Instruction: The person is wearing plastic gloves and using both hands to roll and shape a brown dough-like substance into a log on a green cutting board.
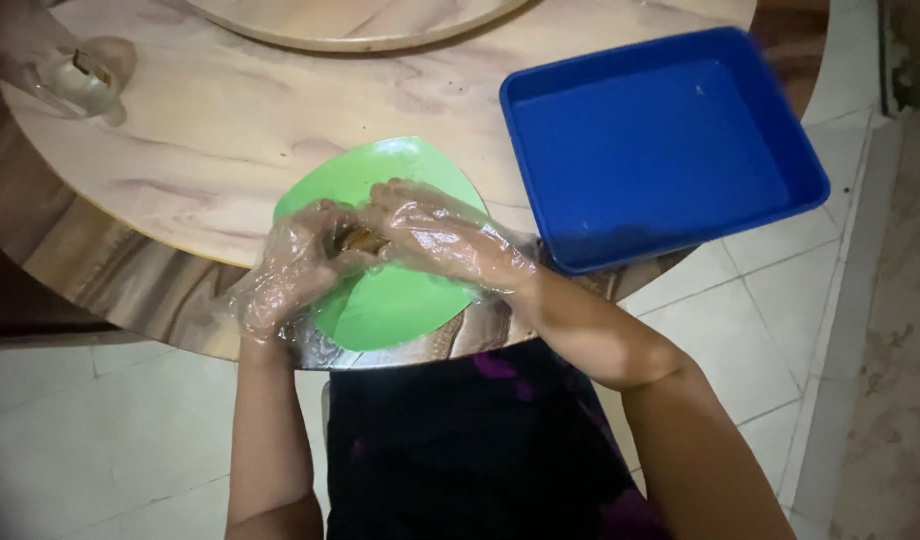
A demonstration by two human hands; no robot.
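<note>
Your left hand and right hand, both in clear plastic gloves, meet over the green plate at the near edge of the counter. Your fingers close from both sides on a small brown piece, held just above the plate. A blue tray sits just beside the plate, to your right.

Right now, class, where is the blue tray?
In the head view the blue tray sits on the right of the round table, partly over its edge, just right of the green plate under the hands.
</note>
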